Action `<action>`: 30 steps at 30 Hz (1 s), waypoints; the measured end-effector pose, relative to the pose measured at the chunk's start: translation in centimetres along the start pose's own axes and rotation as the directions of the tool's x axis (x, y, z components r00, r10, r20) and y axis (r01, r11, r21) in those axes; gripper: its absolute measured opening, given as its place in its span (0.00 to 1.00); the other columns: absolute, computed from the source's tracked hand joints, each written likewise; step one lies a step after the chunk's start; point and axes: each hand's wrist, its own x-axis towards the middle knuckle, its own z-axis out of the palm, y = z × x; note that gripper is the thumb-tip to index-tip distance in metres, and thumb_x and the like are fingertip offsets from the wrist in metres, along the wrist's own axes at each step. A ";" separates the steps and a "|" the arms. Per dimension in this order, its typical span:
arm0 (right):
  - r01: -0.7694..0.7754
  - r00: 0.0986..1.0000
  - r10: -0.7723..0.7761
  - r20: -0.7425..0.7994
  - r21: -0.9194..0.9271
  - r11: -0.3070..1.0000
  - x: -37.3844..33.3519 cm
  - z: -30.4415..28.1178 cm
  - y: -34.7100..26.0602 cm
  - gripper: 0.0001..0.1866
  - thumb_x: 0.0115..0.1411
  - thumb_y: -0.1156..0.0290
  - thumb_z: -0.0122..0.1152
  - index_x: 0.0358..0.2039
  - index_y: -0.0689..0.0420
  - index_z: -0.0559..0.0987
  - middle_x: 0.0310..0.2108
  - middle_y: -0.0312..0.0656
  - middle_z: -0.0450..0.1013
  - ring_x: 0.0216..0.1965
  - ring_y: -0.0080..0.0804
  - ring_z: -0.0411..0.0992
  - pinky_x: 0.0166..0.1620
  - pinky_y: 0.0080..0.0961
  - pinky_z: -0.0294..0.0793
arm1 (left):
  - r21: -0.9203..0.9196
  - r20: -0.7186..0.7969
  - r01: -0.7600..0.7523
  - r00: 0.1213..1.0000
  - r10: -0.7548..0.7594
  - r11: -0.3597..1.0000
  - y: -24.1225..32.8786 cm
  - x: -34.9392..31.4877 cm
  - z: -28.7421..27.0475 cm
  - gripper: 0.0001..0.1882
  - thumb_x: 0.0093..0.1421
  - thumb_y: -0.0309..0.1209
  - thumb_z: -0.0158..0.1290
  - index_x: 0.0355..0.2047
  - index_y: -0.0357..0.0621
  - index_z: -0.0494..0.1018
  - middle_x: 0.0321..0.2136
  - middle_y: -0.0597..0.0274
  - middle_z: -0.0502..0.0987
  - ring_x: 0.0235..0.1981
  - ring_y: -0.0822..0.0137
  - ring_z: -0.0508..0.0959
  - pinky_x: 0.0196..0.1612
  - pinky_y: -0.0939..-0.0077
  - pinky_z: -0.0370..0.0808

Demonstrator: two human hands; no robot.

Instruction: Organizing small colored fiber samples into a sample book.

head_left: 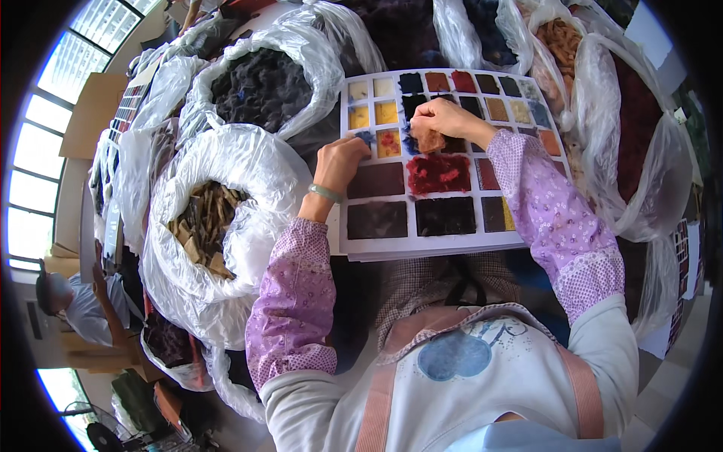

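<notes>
A white sample sheet (381,247), set with a grid of coloured fibre swatches, lies in front of me on a stack of sheets. My right hand (449,120) is closed over its upper middle, pinching an orange-brown fibre tuft (430,142). Below that tuft is a fluffy red swatch (438,175). At the sheet's left edge, my left hand (339,164) has its fingers drawn together beside a small blue tuft (364,138); whatever is between the fingertips is hidden. Yellow swatches (386,113) sit just above, and a dark brown swatch (376,181) just below.
Plastic bags crowd around the sheet: one with brown-tan pieces (203,226) at left, one with dark grey fibre (262,90) behind it, one with deep red fibre (636,128) at right, and one with orange fibre (559,47) at far right. Another person (86,305) is at far left.
</notes>
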 end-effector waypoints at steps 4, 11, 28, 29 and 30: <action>-0.012 0.999 0.010 0.038 0.073 0.997 -0.1 -0.1 0.2 0.13 0.53 0.64 0.55 0.27 0.62 0.76 0.23 0.35 0.72 0.26 0.19 0.67 0.33 0.19 0.66 | -0.002 -0.020 0.081 0.996 -0.081 0.997 0.3 0.2 0.0 0.05 0.47 0.26 0.50 0.24 0.48 0.75 0.24 0.59 0.76 0.28 0.57 0.75 0.29 0.68 0.72; -0.083 0.991 0.109 -0.074 0.296 0.952 -0.9 -1.0 -1.0 0.13 0.54 0.62 0.56 0.31 0.60 0.74 0.27 0.35 0.72 0.29 0.20 0.67 0.35 0.18 0.66 | 0.228 -0.022 -0.064 0.997 0.071 0.972 3.7 3.0 2.0 0.07 0.45 0.32 0.53 0.27 0.49 0.76 0.23 0.60 0.76 0.29 0.59 0.72 0.33 0.68 0.70; 0.390 0.733 -0.631 -0.255 -0.602 0.697 1.1 6.0 -3.9 0.12 0.51 0.64 0.55 0.25 0.60 0.71 0.25 0.48 0.69 0.27 0.44 0.71 0.31 0.35 0.71 | 0.266 -0.082 0.391 0.920 -0.384 0.881 9.3 -11.3 -11.9 0.15 0.45 0.27 0.56 0.37 0.52 0.74 0.31 0.60 0.76 0.29 0.61 0.75 0.32 0.72 0.72; 0.488 0.561 -0.810 -0.172 -0.721 0.491 0.7 5.8 -4.1 0.11 0.51 0.65 0.56 0.23 0.61 0.72 0.26 0.47 0.67 0.28 0.42 0.70 0.32 0.33 0.71 | 0.269 -0.083 0.399 0.916 -0.392 0.877 8.4 -10.5 -12.2 0.15 0.46 0.27 0.56 0.37 0.52 0.74 0.30 0.61 0.76 0.29 0.62 0.75 0.31 0.72 0.72; 0.474 0.683 -0.706 -0.186 -0.623 0.623 -0.3 5.7 -4.4 0.10 0.49 0.67 0.58 0.22 0.62 0.74 0.28 0.45 0.64 0.30 0.40 0.69 0.34 0.30 0.71 | 0.325 -0.119 0.325 0.946 -0.303 0.888 7.3 -9.5 -12.4 0.13 0.46 0.28 0.55 0.36 0.52 0.75 0.29 0.62 0.77 0.27 0.64 0.76 0.28 0.73 0.71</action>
